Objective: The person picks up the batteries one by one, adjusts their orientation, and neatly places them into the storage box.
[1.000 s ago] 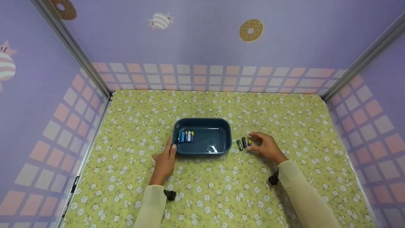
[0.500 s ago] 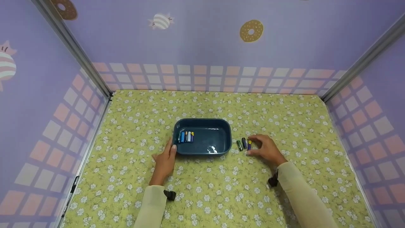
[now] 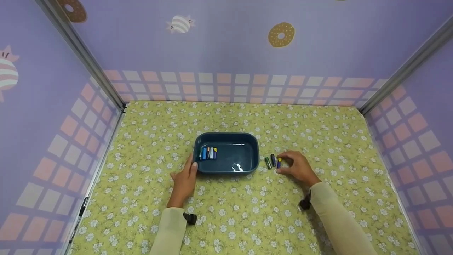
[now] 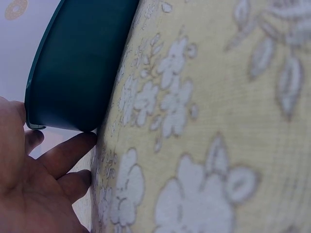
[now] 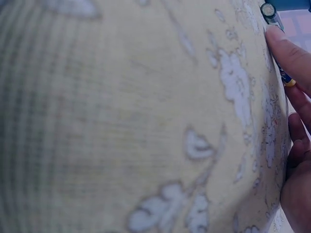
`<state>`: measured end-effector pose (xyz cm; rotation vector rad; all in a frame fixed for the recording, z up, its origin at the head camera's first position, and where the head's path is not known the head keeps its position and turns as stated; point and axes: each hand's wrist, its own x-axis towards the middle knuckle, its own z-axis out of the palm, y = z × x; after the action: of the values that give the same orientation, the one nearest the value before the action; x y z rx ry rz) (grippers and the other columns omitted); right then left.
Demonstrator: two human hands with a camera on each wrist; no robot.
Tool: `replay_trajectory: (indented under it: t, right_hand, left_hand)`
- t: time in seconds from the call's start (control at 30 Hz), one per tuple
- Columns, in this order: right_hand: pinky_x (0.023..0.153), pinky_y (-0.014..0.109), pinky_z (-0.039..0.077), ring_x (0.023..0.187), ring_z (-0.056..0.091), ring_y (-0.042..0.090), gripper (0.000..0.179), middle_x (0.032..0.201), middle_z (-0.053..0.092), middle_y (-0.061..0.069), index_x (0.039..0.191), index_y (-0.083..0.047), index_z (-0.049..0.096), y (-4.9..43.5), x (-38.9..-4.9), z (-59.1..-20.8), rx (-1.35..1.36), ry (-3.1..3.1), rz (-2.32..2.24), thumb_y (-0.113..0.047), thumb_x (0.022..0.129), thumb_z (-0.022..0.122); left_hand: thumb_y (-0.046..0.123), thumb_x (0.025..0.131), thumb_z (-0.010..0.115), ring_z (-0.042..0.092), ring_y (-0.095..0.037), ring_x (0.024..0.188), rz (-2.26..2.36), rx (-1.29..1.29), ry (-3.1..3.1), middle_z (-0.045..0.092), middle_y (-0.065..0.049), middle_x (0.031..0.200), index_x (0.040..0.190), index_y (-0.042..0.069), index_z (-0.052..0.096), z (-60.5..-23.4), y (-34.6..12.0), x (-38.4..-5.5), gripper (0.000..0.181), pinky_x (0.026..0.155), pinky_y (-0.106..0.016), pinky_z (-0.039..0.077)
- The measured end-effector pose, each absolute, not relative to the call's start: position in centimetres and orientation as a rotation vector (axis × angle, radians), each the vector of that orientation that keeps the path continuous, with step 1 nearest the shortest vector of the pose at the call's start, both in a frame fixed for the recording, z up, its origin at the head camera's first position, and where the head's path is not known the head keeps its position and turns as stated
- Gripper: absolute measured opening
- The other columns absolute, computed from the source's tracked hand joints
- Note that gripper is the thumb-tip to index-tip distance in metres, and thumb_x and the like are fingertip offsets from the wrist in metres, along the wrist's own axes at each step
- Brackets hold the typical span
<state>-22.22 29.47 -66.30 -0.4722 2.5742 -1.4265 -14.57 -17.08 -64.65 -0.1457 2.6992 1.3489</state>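
Observation:
A dark blue plastic box sits on the cloth, with several batteries side by side at its left end. My left hand holds the box's front left corner; in the left wrist view its thumb and fingers touch the box's outside. Right of the box, my right hand pinches a purple and yellow battery by its two ends, between thumb and forefinger. Just left of that lie a dark battery and a green battery. In the right wrist view the fingers partly cover the pinched battery.
Yellow flowered cloth covers the table. Purple walls with tile and sweet patterns enclose it at the back and on both sides. A black camera mount is strapped at the left wrist, another at the right.
The right hand's fingers have shifted slightly down along the purple and yellow battery, which now shows more fully between them. The left hand and the box have stayed in place.

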Motion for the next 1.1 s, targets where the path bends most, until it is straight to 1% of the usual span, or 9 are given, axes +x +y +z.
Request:
replay_trajectory:
  t: [0.1,0.2,0.33,0.43,0.5,0.53,0.7,0.97,1.1]
  right_hand:
    - [0.105,0.045,0.052,0.117,0.064,0.025,0.052,0.125,0.067,0.004,0.125,-0.015,0.071,29.4,-22.2,-66.3,-0.468,2.556,-1.448,-0.022,0.077,0.091]
    - [0.105,0.043,0.052,0.118,0.065,0.026,0.052,0.126,0.066,0.006,0.126,-0.014,0.07,29.3,-22.1,-66.3,-0.465,2.551,-1.446,-0.021,0.078,0.09]
    - [0.105,0.043,0.053,0.121,0.065,0.024,0.053,0.128,0.065,0.004,0.128,-0.016,0.07,29.3,-22.1,-66.2,-0.439,2.562,-1.417,-0.021,0.079,0.089]
    - [0.105,0.046,0.053,0.121,0.065,0.023,0.052,0.128,0.066,0.002,0.128,-0.017,0.07,29.3,-22.1,-66.0,-0.411,2.562,-1.404,-0.022,0.08,0.089]
    - [0.104,0.047,0.053,0.12,0.065,0.022,0.052,0.127,0.067,0.002,0.129,-0.017,0.069,29.3,-22.2,-65.8,-0.407,2.549,-1.403,-0.021,0.081,0.089]
    - [0.105,0.049,0.052,0.121,0.065,0.025,0.052,0.127,0.067,0.004,0.13,-0.015,0.069,29.2,-22.2,-65.7,-0.399,2.544,-1.402,-0.018,0.081,0.088]
    - [0.103,0.053,0.052,0.12,0.065,0.027,0.053,0.128,0.068,0.006,0.131,-0.013,0.068,29.0,-22.3,-65.0,-0.366,2.528,-1.396,-0.017,0.082,0.087]
    - [0.098,0.054,0.054,0.118,0.065,0.029,0.054,0.13,0.066,0.006,0.134,-0.016,0.067,28.4,-22.5,-64.0,-0.303,2.577,-1.338,-0.026,0.084,0.086]
    - [0.099,0.057,0.052,0.121,0.062,0.03,0.055,0.133,0.063,0.006,0.134,-0.018,0.067,28.0,-22.5,-63.4,-0.264,2.6,-1.325,-0.031,0.084,0.086]
  left_hand:
    - [0.067,0.106,0.022,0.043,-0.045,0.144,1.349,-0.153,2.696,0.047,-0.009,0.157,0.166,0.035,0.014,-64.7,-17.1,-14.5,0.069,0.116,-0.071,-0.02]
    - [0.065,0.107,0.023,0.043,-0.045,0.144,1.36,-0.147,2.686,0.056,-0.012,0.15,0.166,0.034,0.013,-64.6,-17.1,-14.5,0.068,0.116,-0.071,-0.021]
    - [0.065,0.107,0.024,0.043,-0.044,0.145,1.369,-0.143,2.671,0.058,-0.012,0.148,0.166,0.034,0.012,-64.5,-17.2,-14.6,0.068,0.115,-0.071,-0.022]
    - [0.066,0.106,0.023,0.042,-0.045,0.145,1.364,-0.14,2.668,0.05,-0.011,0.155,0.166,0.034,0.012,-64.5,-17.2,-14.6,0.069,0.115,-0.072,-0.022]
    - [0.065,0.107,0.023,0.042,-0.045,0.145,1.361,-0.141,2.669,0.049,-0.01,0.155,0.166,0.034,0.012,-64.5,-17.2,-14.6,0.068,0.115,-0.072,-0.022]
    - [0.064,0.107,0.024,0.042,-0.045,0.145,1.359,-0.143,2.672,0.049,-0.01,0.156,0.166,0.035,0.012,-64.5,-17.1,-14.6,0.067,0.115,-0.072,-0.022]
    - [0.061,0.108,0.025,0.042,-0.045,0.145,1.342,-0.151,2.687,0.049,-0.009,0.156,0.166,0.036,0.012,-64.6,-17.1,-14.6,0.064,0.115,-0.073,-0.021]
    - [0.062,0.108,0.023,0.043,-0.046,0.144,1.332,-0.144,2.696,0.049,-0.01,0.156,0.166,0.034,0.012,-64.6,-17.1,-14.7,0.066,0.114,-0.074,-0.02]
    - [0.064,0.107,0.023,0.044,-0.045,0.144,1.338,-0.145,2.695,0.05,-0.01,0.155,0.166,0.034,0.012,-64.6,-17.1,-14.6,0.067,0.115,-0.073,-0.02]
